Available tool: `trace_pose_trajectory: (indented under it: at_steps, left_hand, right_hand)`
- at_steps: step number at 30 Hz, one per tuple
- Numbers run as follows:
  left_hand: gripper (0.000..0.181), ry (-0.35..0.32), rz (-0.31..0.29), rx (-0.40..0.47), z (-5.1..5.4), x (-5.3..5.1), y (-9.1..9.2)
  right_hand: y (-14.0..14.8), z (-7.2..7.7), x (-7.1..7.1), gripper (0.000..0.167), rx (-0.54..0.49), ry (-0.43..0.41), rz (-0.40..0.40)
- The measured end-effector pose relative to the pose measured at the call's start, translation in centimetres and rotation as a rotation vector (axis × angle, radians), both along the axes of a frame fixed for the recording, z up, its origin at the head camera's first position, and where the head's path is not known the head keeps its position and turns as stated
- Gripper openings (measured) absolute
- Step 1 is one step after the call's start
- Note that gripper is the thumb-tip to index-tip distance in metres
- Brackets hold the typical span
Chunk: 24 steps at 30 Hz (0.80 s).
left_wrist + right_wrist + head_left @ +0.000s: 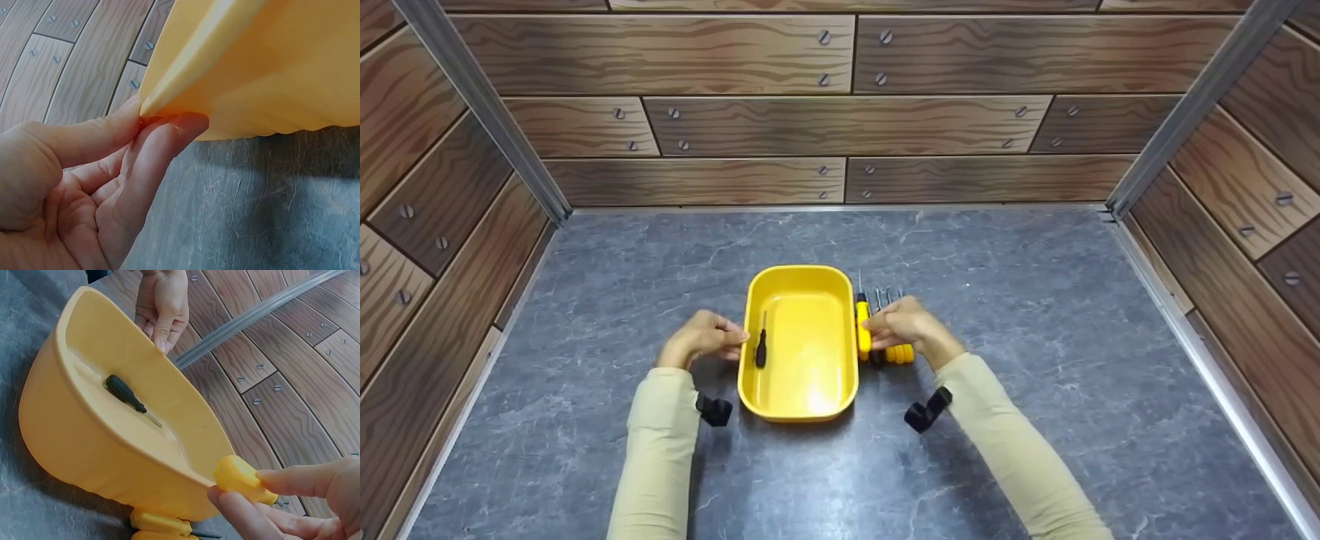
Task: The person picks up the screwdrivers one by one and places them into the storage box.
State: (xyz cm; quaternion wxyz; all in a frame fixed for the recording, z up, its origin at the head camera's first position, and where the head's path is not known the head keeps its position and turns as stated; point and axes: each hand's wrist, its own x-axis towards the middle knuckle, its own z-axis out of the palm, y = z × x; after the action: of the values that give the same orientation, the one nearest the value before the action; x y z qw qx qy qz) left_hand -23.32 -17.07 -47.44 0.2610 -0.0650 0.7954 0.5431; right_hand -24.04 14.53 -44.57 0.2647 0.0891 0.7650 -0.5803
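Both arms extend forward, left hand and right hand pinching.

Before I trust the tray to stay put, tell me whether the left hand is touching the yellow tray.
Touching. The left wrist view shows the left hand pinching the yellow tray at its rim, between thumb and fingers.

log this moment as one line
left hand: pinches rim of yellow tray | right hand: holds yellow-handled screwdriver | inside tray: black-handled screwdriver

Soft glare inside yellow tray
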Motion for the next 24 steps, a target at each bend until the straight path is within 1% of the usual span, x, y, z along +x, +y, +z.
trace_pose_trajectory:
  at_steps: [5,10,13,18,24]
  left_hand:
    - [0.029,0.005,-0.01,0.003,0.1,0.0,-0.1]
    - [0.03,0.011,-0.011,0.01,0.1,0.0,0.0]
    - [0.03,0.011,-0.012,0.014,0.0,0.0,0.0]
    - [0.03,0.01,-0.012,0.023,0.0,0.0,0.1]
    - [0.029,0.013,-0.015,0.021,0.0,-0.1,0.0]
  right_hand:
    - [-0.5,0.0,0.1,0.031,-0.005,-0.002,0.011]
    - [-0.8,-0.1,0.2,0.022,-0.03,0.003,0.019]
    - [-1.0,-0.1,0.3,0.019,-0.032,0.002,0.013]
    - [-1.5,0.1,0.2,0.024,-0.012,-0.009,0.007]
    - [-2.1,0.1,0.1,0.026,0.003,-0.016,0.009]
